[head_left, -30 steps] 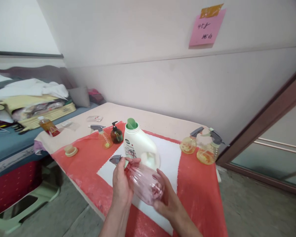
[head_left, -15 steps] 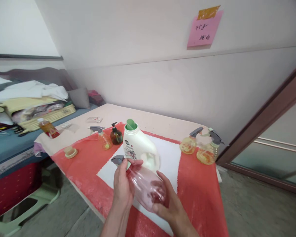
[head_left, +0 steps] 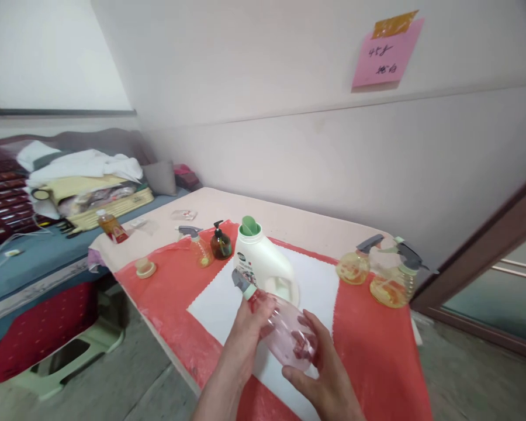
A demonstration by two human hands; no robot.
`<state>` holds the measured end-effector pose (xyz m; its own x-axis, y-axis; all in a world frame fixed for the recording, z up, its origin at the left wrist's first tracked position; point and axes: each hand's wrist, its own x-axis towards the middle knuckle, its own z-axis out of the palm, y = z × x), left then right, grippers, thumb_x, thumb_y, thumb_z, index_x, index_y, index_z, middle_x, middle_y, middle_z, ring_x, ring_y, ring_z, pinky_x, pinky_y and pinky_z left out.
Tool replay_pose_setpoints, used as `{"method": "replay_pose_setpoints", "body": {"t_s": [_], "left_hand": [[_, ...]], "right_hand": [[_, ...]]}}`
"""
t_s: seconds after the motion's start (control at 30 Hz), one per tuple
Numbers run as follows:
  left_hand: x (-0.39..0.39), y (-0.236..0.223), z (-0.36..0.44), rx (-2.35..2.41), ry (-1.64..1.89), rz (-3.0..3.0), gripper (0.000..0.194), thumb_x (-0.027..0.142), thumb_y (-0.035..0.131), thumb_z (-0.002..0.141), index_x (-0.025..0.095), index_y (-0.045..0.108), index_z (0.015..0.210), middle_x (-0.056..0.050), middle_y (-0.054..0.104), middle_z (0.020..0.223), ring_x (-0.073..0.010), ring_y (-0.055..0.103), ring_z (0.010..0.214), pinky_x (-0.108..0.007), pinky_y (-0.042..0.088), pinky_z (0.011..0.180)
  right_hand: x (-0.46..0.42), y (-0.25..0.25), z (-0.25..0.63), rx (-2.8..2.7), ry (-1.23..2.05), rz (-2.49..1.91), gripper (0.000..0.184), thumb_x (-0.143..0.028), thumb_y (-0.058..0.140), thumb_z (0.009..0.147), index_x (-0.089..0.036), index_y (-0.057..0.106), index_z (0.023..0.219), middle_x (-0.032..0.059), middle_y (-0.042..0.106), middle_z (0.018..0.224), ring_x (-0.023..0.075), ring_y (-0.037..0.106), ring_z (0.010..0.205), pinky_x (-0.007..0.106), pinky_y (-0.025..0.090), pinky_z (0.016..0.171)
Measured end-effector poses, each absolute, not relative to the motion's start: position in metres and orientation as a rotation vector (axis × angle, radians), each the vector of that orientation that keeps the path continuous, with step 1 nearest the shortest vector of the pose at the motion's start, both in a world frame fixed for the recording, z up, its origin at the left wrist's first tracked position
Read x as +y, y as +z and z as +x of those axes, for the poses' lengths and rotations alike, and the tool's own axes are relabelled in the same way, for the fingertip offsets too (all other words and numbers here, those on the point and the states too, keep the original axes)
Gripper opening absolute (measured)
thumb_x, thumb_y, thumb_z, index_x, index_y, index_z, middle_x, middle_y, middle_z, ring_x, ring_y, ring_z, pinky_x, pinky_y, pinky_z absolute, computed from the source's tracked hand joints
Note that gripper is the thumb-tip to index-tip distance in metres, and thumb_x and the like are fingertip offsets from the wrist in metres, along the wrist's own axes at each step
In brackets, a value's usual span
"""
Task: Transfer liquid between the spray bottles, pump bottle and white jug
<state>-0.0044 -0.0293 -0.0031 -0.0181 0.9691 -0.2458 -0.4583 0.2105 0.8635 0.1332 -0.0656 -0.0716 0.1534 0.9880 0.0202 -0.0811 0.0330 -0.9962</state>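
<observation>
A clear pink spray bottle [head_left: 286,330] with a grey and pale green trigger head [head_left: 244,285] lies tilted between my hands above the white cloth. My left hand [head_left: 249,324] is wrapped round its neck, just below the head. Round the bottle's base curves my right hand [head_left: 322,371], thumb below and fingers on the far side. Right behind it stands a white detergent jug [head_left: 267,257] with a green spout [head_left: 249,225] in its uncapped mouth. To the jug's left are a dark pump bottle [head_left: 221,242] and a clear yellowish spray bottle [head_left: 201,251].
Two yellow spray bottles [head_left: 354,266] [head_left: 390,285] stand on the right of the red sheet [head_left: 372,345]. A cap [head_left: 145,268] sits at the left. Beyond are an amber bottle [head_left: 111,227] and a bed [head_left: 9,280]. A red-topped stool [head_left: 44,333] stands at the lower left.
My view has swung left, so the scene sits further right. The pink bottle has turned in my hands, and its trigger head now points up and left.
</observation>
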Motion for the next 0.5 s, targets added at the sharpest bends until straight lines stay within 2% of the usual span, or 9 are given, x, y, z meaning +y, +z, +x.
{"method": "replay_pose_setpoints", "body": {"t_s": [0.13,0.23,0.37,0.47,0.5], "left_hand": [[-0.035,0.009,-0.011,1.017,1.181,0.758,0.058,0.037,0.081,0.064,0.021,0.062,0.117,-0.012,0.068,0.112,-0.0271,0.065,0.099,-0.033,0.050,0.075],[-0.030,0.012,-0.030,1.160,1.414,0.795,0.055,0.037,0.081,0.061,0.016,0.063,0.109,-0.012,0.070,0.101,-0.0261,0.066,0.092,-0.034,0.050,0.077],[-0.013,0.012,-0.094,1.672,1.827,0.849,0.055,0.041,0.077,0.065,0.019,0.056,0.111,-0.005,0.067,0.094,-0.0223,0.065,0.087,-0.035,0.049,0.080],[0.011,0.010,-0.147,2.164,1.735,0.954,0.062,0.042,0.080,0.060,0.020,0.053,0.110,-0.003,0.064,0.089,-0.0252,0.063,0.087,-0.040,0.047,0.082],[0.020,0.008,-0.160,2.237,1.688,0.955,0.059,0.041,0.082,0.057,0.019,0.054,0.104,-0.003,0.063,0.084,-0.0262,0.063,0.084,-0.041,0.048,0.080]], "right_hand": [[-0.064,-0.078,0.134,-1.113,1.169,-1.149,0.092,-0.058,0.081,0.057,-0.035,0.040,0.137,0.0086,0.048,0.140,0.0308,0.054,0.118,0.041,0.049,0.091],[-0.063,-0.080,0.134,-1.215,1.171,-1.129,0.092,-0.067,0.073,0.064,-0.037,0.034,0.142,0.0077,0.043,0.145,0.0312,0.051,0.122,0.043,0.048,0.094],[-0.061,-0.071,0.139,-1.187,1.136,-1.237,0.068,-0.062,0.061,0.078,-0.036,0.039,0.138,0.0077,0.040,0.147,0.0279,0.058,0.113,0.043,0.051,0.089],[-0.056,-0.064,0.151,-1.129,1.147,-1.281,0.067,-0.062,0.060,0.078,-0.032,0.040,0.135,0.0090,0.044,0.144,0.0272,0.061,0.106,0.043,0.052,0.087],[-0.053,-0.063,0.156,-1.129,1.162,-1.295,0.069,-0.062,0.061,0.077,-0.032,0.039,0.136,0.0093,0.044,0.144,0.0271,0.061,0.106,0.043,0.052,0.088]]}}
